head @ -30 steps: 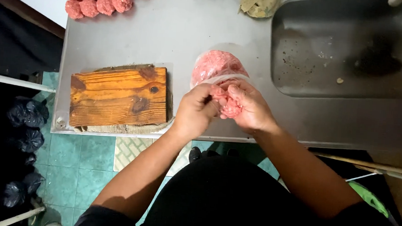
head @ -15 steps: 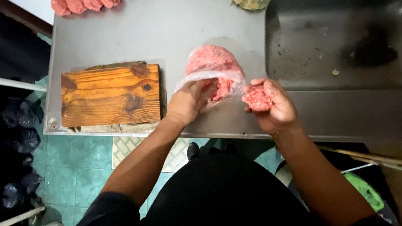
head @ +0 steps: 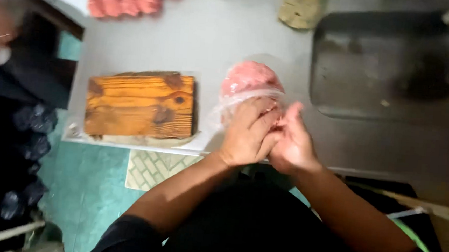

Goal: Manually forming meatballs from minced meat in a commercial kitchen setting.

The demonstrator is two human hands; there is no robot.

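Pink minced meat (head: 248,78), orange-brown wooden board (head: 140,105), grey counter (head: 209,37).

Pink ground meat (head: 248,78) in clear plastic bag (head: 220,110), rounded mound, lying on grey table (head: 214,37) just beside sink, near edge partly hidden.

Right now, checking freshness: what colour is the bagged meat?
Pink meat, head view.
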